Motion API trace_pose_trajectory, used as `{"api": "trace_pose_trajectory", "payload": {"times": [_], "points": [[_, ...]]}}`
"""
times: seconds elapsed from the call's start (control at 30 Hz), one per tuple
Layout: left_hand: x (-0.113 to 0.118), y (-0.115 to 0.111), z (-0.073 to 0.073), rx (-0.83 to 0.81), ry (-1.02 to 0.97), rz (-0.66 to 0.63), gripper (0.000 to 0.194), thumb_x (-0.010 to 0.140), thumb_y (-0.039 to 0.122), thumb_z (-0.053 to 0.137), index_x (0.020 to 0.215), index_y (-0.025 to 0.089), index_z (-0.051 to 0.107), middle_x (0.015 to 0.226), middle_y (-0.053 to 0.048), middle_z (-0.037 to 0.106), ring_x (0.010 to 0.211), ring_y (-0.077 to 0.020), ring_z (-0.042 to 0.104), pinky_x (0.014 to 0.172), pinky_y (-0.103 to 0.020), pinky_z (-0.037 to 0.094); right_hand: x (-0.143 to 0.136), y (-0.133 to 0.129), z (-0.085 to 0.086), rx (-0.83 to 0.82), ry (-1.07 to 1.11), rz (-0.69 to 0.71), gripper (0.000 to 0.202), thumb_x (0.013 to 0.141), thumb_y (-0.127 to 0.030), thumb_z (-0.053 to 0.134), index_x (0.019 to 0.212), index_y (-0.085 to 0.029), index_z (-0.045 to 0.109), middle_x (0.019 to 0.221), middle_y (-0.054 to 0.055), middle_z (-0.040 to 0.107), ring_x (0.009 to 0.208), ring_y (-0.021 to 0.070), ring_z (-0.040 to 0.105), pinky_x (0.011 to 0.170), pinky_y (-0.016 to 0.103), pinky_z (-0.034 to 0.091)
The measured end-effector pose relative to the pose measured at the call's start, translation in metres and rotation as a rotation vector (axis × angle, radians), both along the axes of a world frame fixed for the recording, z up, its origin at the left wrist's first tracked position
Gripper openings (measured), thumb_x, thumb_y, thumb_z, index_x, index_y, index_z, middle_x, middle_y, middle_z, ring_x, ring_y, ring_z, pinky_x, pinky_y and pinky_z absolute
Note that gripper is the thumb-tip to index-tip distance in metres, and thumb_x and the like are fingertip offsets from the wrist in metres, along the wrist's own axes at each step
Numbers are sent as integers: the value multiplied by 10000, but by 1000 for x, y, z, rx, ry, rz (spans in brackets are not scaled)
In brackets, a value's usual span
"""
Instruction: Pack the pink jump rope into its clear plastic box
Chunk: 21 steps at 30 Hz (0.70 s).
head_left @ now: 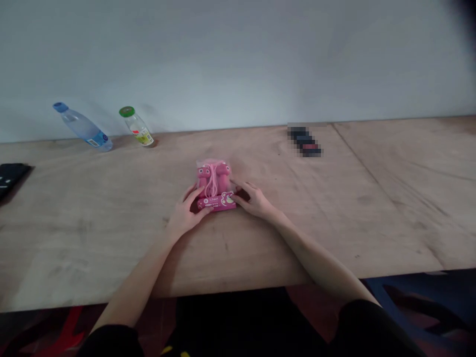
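A packaged pink jump rope (212, 181) lies near the middle of the wooden table. Its clear plastic bag shows two pink handles with cartoon eyes and a looped pink cord between them. Along the near end runs a darker pink label card (216, 203) with white print and a cartoon bear's head. My left hand (185, 212) grips the package's left side, with the thumb on the card's front edge. At the right side, my right hand (254, 199) holds it, thumb over the bear picture and fingers along the bag's edge.
Against the wall stand a blue-capped plastic bottle (84, 128) and a green-capped clear bottle (138, 128). A black flat object (13, 177) lies at the left edge. A pixelated dark item (305, 141) sits at the back right. The table's front edge (230, 291) is close to my body.
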State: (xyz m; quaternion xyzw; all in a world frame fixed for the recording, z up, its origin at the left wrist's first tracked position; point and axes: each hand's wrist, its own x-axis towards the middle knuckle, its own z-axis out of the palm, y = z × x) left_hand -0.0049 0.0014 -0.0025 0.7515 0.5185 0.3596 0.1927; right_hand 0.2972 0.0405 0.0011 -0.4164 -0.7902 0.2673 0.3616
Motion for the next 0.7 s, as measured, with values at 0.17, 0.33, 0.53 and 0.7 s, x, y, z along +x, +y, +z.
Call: {"api": "trace_pose_trajectory", "payload": {"times": [0.17, 0.33, 0.53, 0.7], "points": [[-9, -4, -1, -29, 55, -74, 971, 820, 551, 922, 1650, 366, 454, 1735, -113, 441, 1585, -351, 481, 1274, -553, 481, 0, -2, 2, -9, 3, -11, 527, 1057, -409, 672, 1560, -265, 613, 1066, 74, 763, 981, 247, 712, 966, 424, 593], [-10, -3, -4, 121, 18, -13, 693, 953, 486, 815, 1573, 316, 559, 1588, -111, 618, 1436, -300, 648, 1235, -506, 543, 3, -1, -1, -18, -3, 17, 570, 1044, -373, 680, 1594, -264, 579, 1126, 88, 768, 1028, 257, 717, 988, 441, 593], [-7, -5, -4, 318, 89, -15, 538, 952, 386, 830, 1460, 335, 660, 1610, -110, 590, 1343, -297, 716, 1165, -488, 613, 3, 0, -4, 3, 8, 22, 608, 1012, -328, 727, 1598, -284, 569, 1124, 77, 783, 1040, 262, 725, 997, 452, 592], [-6, -7, 0, 404, 189, -38, 415, 947, 378, 837, 1346, 323, 740, 1535, -100, 655, 1241, -285, 770, 1058, -443, 679, -1, 1, -4, -5, 14, -6, 564, 1012, -323, 739, 1559, -305, 603, 1093, 63, 784, 1018, 251, 729, 1001, 446, 591]]}}
